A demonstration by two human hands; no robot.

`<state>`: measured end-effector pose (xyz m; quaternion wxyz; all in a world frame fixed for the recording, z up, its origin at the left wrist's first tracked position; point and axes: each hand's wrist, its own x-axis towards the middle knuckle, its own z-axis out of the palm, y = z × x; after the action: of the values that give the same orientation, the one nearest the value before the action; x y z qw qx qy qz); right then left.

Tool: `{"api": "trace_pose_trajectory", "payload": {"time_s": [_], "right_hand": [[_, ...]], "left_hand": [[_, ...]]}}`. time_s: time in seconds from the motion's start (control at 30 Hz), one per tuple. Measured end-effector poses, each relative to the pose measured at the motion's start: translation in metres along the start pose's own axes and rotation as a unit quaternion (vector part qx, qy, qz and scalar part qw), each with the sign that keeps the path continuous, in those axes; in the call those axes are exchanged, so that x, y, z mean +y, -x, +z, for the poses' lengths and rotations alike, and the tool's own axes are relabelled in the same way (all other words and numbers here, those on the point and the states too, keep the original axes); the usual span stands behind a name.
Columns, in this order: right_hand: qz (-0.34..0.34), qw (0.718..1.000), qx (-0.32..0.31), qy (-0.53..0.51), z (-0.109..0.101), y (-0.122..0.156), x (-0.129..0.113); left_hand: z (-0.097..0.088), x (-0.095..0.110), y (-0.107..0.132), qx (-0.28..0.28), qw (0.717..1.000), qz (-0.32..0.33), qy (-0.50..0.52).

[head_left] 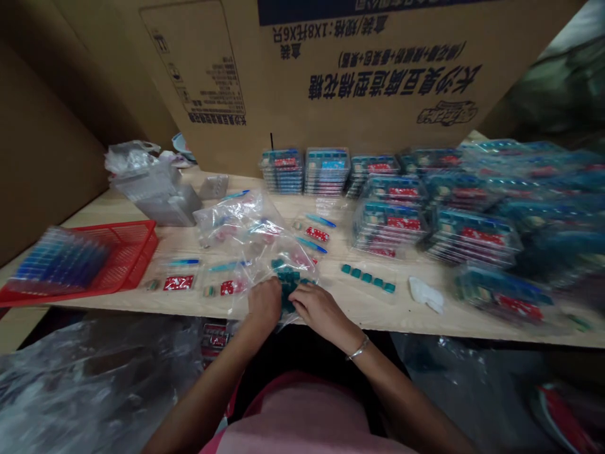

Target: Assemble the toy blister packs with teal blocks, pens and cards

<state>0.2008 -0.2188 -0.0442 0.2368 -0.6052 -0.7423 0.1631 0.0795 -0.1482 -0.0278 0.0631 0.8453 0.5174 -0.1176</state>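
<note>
In the head view, a clear plastic bag (258, 217) lies at the front middle of the table, with small dark-teal blocks (287, 277) at its near end. My left hand (265, 301) is closed on the near edge of this bag. On the other side, my right hand (322, 309) has its fingers bent together at the blocks; what they pinch is too small to make out. A clear tray (373, 287) just to the right bears a row of several teal blocks. Left of the bag, another tray (178, 280) holds a blue pen and a red dotted piece.
A red basket (142, 252) of blue pens stands at the left. Empty clear trays (165, 198) are piled behind it. Stacks of filled trays (390, 221) cover the right and back. Crumpled white tissue (426, 294) lies near the front edge. A large carton (283, 126) rises behind.
</note>
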Motion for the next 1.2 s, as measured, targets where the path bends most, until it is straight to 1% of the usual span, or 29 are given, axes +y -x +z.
{"api": "trace_pose_trajectory", "payload": {"time_s": [0.1, 0.17, 0.27, 0.37, 0.47, 0.53, 0.6, 0.63, 0.7, 0.77, 0.83, 0.9, 0.97, 1.1, 1.2], "right_hand": [[0.030, 0.999, 0.017, 0.034, -0.005, -0.014, 0.001], [0.048, 0.997, -0.002, 0.062, -0.005, -0.030, 0.001], [0.045, 0.996, -0.031, 0.073, 0.004, -0.052, 0.001], [0.050, 0.997, -0.028, 0.057, 0.015, -0.061, 0.004], [0.067, 0.998, -0.007, -0.001, 0.021, -0.055, 0.012], [0.064, 0.996, 0.027, -0.064, 0.022, -0.050, 0.017], [0.060, 0.986, 0.070, -0.137, 0.021, -0.048, 0.021], [0.066, 0.979, 0.084, -0.174, 0.021, -0.047, 0.023], [0.084, 0.966, 0.091, -0.229, 0.021, -0.049, 0.025], [0.099, 0.961, 0.083, -0.243, 0.022, -0.052, 0.027], [0.100, 0.970, 0.083, -0.205, 0.023, -0.056, 0.026], [0.086, 0.983, 0.091, -0.133, 0.024, -0.059, 0.024], [0.063, 0.993, 0.083, -0.060, 0.024, -0.062, 0.020], [-0.003, 0.999, 0.028, 0.024, 0.025, -0.067, 0.015], [-0.016, 0.999, 0.001, 0.043, 0.027, -0.070, 0.017]], "left_hand": [[0.001, -0.003, -0.001, -0.003, 1.000, 0.009, -0.006], [0.000, -0.007, 0.001, -0.003, 1.000, 0.012, -0.011], [-0.002, -0.008, 0.005, -0.011, 1.000, 0.008, -0.013], [-0.005, -0.007, 0.005, -0.022, 1.000, 0.001, -0.012], [-0.005, -0.009, 0.003, -0.024, 1.000, 0.001, -0.004], [-0.004, -0.014, 0.004, -0.026, 1.000, 0.007, 0.003], [-0.003, -0.021, 0.009, -0.020, 0.999, 0.014, 0.022], [-0.003, -0.024, 0.011, -0.012, 0.999, 0.017, 0.047], [-0.004, -0.032, 0.016, 0.015, 0.993, 0.019, 0.112], [-0.005, -0.036, 0.019, 0.041, 0.989, 0.006, 0.145], [-0.005, -0.038, 0.019, 0.036, 0.993, -0.008, 0.108], [-0.005, -0.037, 0.017, 0.014, 0.999, -0.005, 0.052], [-0.006, -0.034, 0.014, -0.003, 1.000, 0.001, 0.021], [-0.008, -0.029, 0.009, 0.001, 1.000, -0.014, 0.010], [-0.010, -0.024, 0.005, -0.008, 1.000, 0.001, 0.016]]}}
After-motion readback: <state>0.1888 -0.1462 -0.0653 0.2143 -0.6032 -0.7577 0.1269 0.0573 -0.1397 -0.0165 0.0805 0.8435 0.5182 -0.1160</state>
